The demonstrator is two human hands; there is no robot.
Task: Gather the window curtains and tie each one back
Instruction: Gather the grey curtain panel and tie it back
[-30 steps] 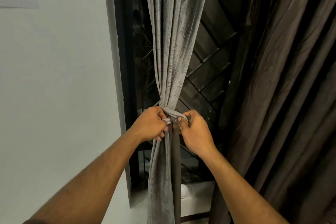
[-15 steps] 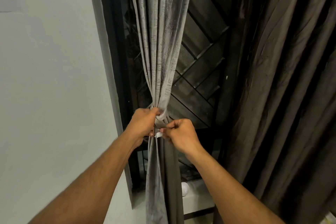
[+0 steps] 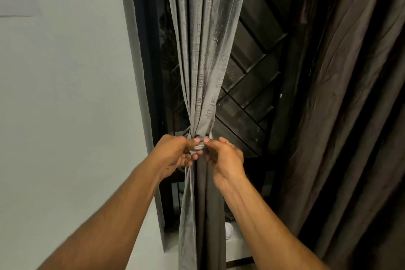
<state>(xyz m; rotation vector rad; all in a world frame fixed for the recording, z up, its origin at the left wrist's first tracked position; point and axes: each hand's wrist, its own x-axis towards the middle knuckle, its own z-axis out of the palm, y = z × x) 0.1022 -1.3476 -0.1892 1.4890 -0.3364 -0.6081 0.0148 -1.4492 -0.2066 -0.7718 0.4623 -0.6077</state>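
**Progress status: first curtain cinched, second loose**

Grey curtain [image 3: 206, 50] gathered into a narrow bundle at window centre-left, cinched by tie-back [image 3: 198, 146]. Left hand [image 3: 175, 155] and right hand [image 3: 225, 155] both at the band, fingers curled and pinching it from either side. Knot apparently not yet finished. Dark curtain [image 3: 341, 116] at right hanging loose, untied. Remaining: secure tie, then gather and tie second curtain.

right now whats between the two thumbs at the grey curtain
In the head view, the tieback cinching the grey curtain sits between them; left hand and right hand pinch it.
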